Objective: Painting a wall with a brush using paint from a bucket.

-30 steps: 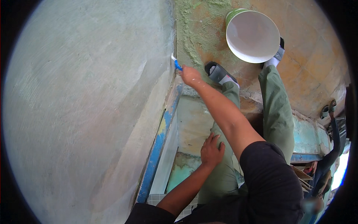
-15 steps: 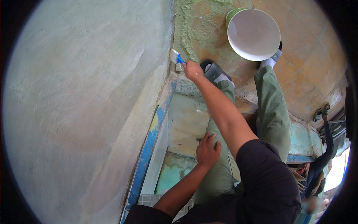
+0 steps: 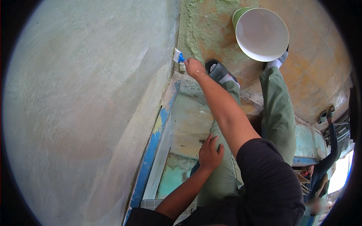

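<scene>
My right hand (image 3: 195, 67) reaches far forward and grips a small paintbrush (image 3: 178, 58) with a blue handle, its white bristles against the lower edge of the pale plastered wall (image 3: 83, 113). My left hand (image 3: 210, 152) rests flat on my left thigh, fingers spread, holding nothing. A white bucket (image 3: 262, 34) with a green outside stands on the stained floor ahead of my right foot. My legs are in green trousers, with dark sandals on my feet.
A blue and white painted ledge (image 3: 154, 143) runs along the wall's foot. Below me lies a turquoise step (image 3: 188, 124). The floor (image 3: 320, 56) is orange-brown with green patches. Another person in dark sleeves (image 3: 324, 165) is at the right edge.
My right hand has carried the brush a little up and along the wall's lower edge. My left hand has stayed on the thigh, and the view has shifted slightly.
</scene>
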{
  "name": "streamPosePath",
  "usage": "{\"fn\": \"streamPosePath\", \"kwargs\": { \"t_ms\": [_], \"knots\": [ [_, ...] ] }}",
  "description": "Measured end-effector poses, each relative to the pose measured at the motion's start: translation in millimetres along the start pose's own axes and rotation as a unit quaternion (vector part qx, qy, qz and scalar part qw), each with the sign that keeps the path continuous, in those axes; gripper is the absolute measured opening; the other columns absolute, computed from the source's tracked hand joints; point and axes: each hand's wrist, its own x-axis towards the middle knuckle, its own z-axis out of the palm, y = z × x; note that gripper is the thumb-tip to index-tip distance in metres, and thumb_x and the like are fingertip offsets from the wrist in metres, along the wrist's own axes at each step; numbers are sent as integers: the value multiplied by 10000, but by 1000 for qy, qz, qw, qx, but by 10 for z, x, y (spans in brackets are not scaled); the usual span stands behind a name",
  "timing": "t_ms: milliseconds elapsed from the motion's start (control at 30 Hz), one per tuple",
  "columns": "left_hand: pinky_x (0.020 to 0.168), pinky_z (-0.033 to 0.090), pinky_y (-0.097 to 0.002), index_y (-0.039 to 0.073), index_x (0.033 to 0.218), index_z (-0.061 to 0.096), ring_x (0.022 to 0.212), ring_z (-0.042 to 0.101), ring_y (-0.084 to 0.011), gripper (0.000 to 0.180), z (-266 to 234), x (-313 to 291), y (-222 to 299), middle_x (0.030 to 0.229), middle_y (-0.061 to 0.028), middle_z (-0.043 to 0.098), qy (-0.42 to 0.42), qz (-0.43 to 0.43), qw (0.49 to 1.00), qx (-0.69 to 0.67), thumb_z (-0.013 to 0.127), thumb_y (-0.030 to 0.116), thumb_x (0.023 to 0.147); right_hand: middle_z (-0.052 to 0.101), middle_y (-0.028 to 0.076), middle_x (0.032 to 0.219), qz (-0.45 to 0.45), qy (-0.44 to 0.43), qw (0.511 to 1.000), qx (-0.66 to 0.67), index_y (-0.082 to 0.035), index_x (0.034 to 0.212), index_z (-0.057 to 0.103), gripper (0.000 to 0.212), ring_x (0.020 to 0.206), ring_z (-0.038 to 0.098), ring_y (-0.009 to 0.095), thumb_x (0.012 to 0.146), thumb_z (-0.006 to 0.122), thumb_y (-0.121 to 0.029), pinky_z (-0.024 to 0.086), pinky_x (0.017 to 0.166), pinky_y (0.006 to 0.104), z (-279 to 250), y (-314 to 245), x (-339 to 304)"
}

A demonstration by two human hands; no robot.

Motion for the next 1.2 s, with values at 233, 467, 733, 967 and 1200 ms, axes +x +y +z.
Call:
{"fn": "streamPosePath", "kwargs": {
  "t_ms": [233, 467, 733, 967, 1200],
  "knots": [
    [982, 416, -437, 102, 1218, 563, 1173, 505, -366, 424, -207, 14, -98, 1356, -146, 483, -31, -42, 999, -7, 577, 309, 848, 652, 209, 929, -174, -89, 981, 7, -53, 968, 619, 347, 909, 626, 380, 896, 551, -386, 473, 773, 477, -195, 27, -578],
    [1005, 402, -430, 114, 1235, 555, 1202, 488, -358, 429, -341, 112, -61, 1380, -134, 465, -33, -39, 999, 2, 571, 311, 854, 648, 232, 918, 26, 42, 973, 224, -22, 1000, 638, 408, 851, 616, 402, 867, 578, -403, 462, 759, 454, 207, 437, -393],
    [1015, 393, -428, 89, 1221, 562, 1226, 474, -349, 428, -408, 188, -67, 1378, -138, 467, -48, -35, 998, -5, 571, 310, 854, 626, 286, 988, 55, -33, 984, 163, 53, 949, 647, 456, 972, 597, 443, 914, 487, -373, 454, 858, 483, 322, -255, 140],
    [1010, 395, -432, 104, 1220, 567, 1223, 476, -345, 430, -531, 162, -158, 1379, -133, 467, -38, -59, 998, 4, 574, 317, 846, 623, 294, 966, -87, -184, 948, 246, 50, 957, 642, 433, 975, 595, 441, 925, 470, -346, 448, 860, 490, 116, -13, -509],
    [1007, 396, -430, 107, 1222, 569, 1201, 488, -358, 429, -440, 213, -80, 1373, -138, 472, -44, -43, 998, -12, 581, 311, 844, 628, 295, 950, 20, -52, 991, 122, 54, 946, 644, 438, 942, 605, 434, 911, 500, -358, 450, 841, 480, 282, 187, 122]
  ]
}}
